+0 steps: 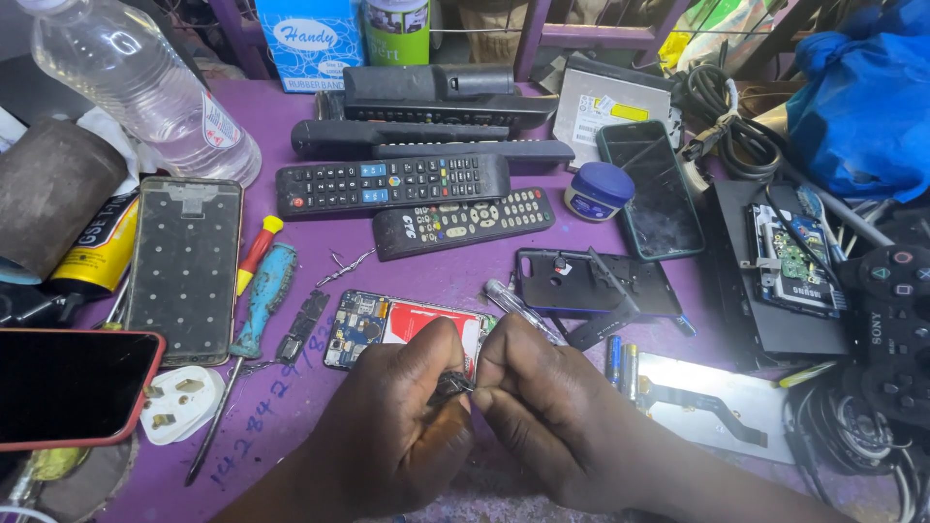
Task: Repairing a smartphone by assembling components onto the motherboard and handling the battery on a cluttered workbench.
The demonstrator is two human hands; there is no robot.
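Note:
My left hand (392, 426) and my right hand (552, 416) meet at the front middle of the purple table (455, 276). Both pinch a small dark part (451, 387) between their fingertips; what it is cannot be made out. Just beyond the fingers lies an opened phone (392, 324) with its blue circuit board and a red-and-white battery showing. A clear-handled screwdriver (518, 305) lies by my right hand, and a black phone back cover (596, 283) lies beyond it.
Several remote controls (392, 182) lie at the back. On the left are a phone frame (184, 266), a blue screwdriver (260, 305), a white plug (179, 404), a red-cased phone (73, 387) and a water bottle (145, 87). On the right are a dark phone (651, 189), a small blue-lidded jar (598, 191), a game controller (896, 324) and cables.

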